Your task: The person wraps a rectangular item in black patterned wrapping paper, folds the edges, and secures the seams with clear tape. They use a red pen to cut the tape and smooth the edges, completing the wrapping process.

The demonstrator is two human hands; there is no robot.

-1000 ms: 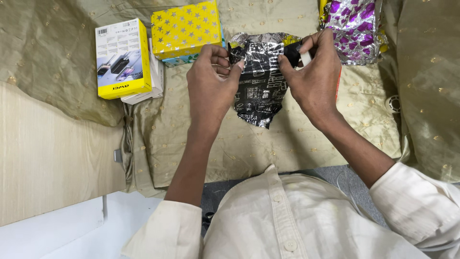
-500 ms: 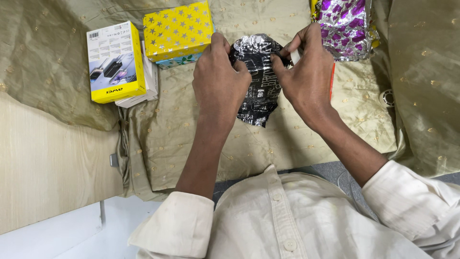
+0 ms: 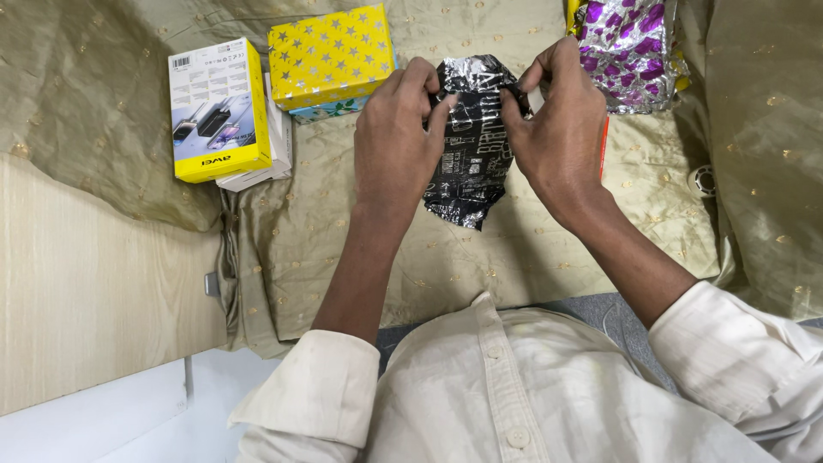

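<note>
Seen from above, your left hand (image 3: 399, 141) and right hand (image 3: 557, 129) both grip a crumpled sheet of black-and-silver foil wrapping (image 3: 471, 146), held just above an olive-gold cloth (image 3: 531, 257) spread over the tabletop (image 3: 94, 300). Your left hand's fingers curl closed over the sheet's upper left edge; your right hand pinches its upper right edge between thumb and fingers. The sheet hangs between your hands, its lower point drooping toward the cloth. It seems to be folded around something at the top, though your fingers hide that part.

Left of your left hand, a yellow box with silver stars (image 3: 330, 56) lies on the cloth, resting on a pale patterned packet. Farther left sits a yellow-and-white product box (image 3: 219, 107), stacked on a white box. Just beyond your right hand, a bundle of purple-and-silver foil (image 3: 630, 47) lies at the top edge. A small round object (image 3: 703, 180) sits on the cloth at right.
</note>
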